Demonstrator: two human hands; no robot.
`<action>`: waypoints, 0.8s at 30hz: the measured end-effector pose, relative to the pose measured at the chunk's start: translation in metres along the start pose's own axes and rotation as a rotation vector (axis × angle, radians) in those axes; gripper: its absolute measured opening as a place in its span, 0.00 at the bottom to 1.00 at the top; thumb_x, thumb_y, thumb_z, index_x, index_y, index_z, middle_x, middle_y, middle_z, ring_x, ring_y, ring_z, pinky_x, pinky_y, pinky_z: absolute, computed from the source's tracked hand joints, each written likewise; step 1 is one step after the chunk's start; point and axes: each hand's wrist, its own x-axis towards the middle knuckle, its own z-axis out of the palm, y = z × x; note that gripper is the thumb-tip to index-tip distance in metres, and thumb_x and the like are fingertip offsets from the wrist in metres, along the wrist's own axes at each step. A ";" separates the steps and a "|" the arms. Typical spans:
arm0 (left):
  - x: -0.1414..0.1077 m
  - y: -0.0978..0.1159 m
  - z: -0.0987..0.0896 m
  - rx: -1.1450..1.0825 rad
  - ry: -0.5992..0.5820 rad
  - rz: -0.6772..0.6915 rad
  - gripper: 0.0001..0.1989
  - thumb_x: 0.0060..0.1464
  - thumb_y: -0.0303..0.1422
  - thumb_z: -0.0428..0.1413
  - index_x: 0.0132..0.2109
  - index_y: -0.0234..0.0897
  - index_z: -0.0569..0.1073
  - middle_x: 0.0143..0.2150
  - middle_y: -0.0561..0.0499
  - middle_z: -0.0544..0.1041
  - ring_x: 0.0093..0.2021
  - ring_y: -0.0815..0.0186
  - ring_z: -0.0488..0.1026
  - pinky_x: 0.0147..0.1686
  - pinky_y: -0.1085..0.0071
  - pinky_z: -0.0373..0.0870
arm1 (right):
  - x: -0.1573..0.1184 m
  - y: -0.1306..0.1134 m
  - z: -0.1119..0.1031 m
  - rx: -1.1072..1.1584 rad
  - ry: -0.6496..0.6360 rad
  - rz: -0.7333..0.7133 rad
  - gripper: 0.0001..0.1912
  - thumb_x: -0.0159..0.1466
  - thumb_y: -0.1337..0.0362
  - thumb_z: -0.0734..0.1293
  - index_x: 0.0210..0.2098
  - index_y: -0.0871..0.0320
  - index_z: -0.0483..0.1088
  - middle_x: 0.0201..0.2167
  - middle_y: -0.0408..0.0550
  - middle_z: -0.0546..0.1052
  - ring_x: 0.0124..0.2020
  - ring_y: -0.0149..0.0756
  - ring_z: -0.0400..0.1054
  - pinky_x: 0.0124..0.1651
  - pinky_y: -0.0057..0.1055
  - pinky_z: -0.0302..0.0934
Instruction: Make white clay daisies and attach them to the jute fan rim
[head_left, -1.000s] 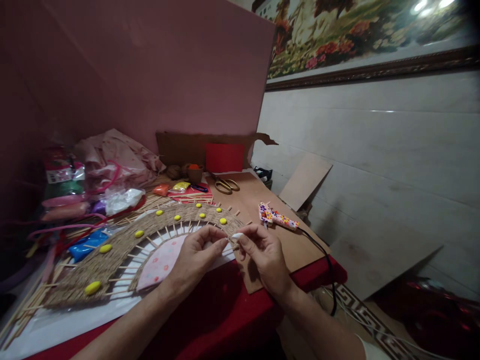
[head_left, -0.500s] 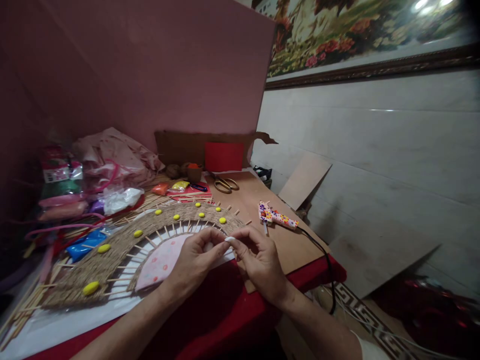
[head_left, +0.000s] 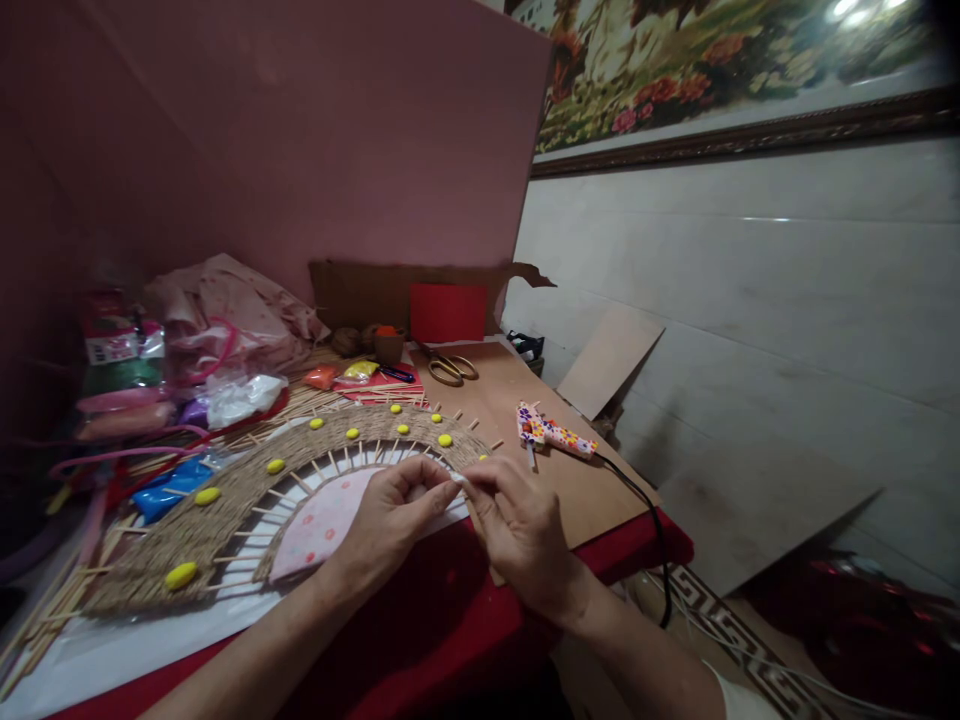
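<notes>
My left hand point(head_left: 397, 515) and my right hand point(head_left: 525, 530) meet fingertip to fingertip over the front edge of the table. Pinched between both sets of fingers is a small piece of white clay point(head_left: 457, 478), mostly hidden by them. Just behind and left lies a twine-woven arch point(head_left: 247, 485) threaded on thin wooden sticks, dotted with yellow clay discs point(head_left: 208, 496). Inside its curve sits a half-round piece of pink patterned fabric point(head_left: 322, 525). My right forearm crosses the arch's right end and covers part of it.
A flowered glue gun point(head_left: 555, 436) rests on brown cardboard point(head_left: 600, 490), its black cord point(head_left: 651, 510) hanging off the right edge. Gold-handled scissors point(head_left: 452, 371) lie farther back. Bags of coloured clay, including a blue one point(head_left: 171, 490), crowd the left.
The fingers of my right hand have shifted and closed farther over the white clay, so less of it shows. My left hand stays almost where it was.
</notes>
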 end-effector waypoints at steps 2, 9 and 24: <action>0.000 0.002 0.001 -0.026 -0.007 -0.019 0.11 0.48 0.39 0.60 0.28 0.35 0.73 0.22 0.56 0.67 0.22 0.73 0.58 0.21 0.77 0.55 | 0.001 0.001 0.000 0.052 -0.005 0.056 0.05 0.64 0.68 0.62 0.36 0.57 0.70 0.32 0.47 0.74 0.34 0.34 0.69 0.37 0.30 0.63; -0.003 0.006 0.001 -0.101 -0.046 -0.060 0.11 0.54 0.40 0.56 0.38 0.37 0.74 0.22 0.57 0.66 0.21 0.74 0.56 0.21 0.77 0.53 | 0.005 0.002 0.001 0.414 -0.047 0.398 0.06 0.61 0.62 0.66 0.36 0.57 0.69 0.27 0.42 0.72 0.25 0.28 0.66 0.28 0.24 0.61; -0.002 0.003 0.000 -0.108 -0.068 -0.080 0.13 0.52 0.41 0.58 0.29 0.34 0.74 0.20 0.57 0.64 0.20 0.76 0.54 0.18 0.77 0.47 | 0.003 -0.002 0.004 0.233 -0.026 0.259 0.02 0.60 0.66 0.68 0.32 0.57 0.74 0.31 0.46 0.76 0.33 0.33 0.70 0.35 0.29 0.65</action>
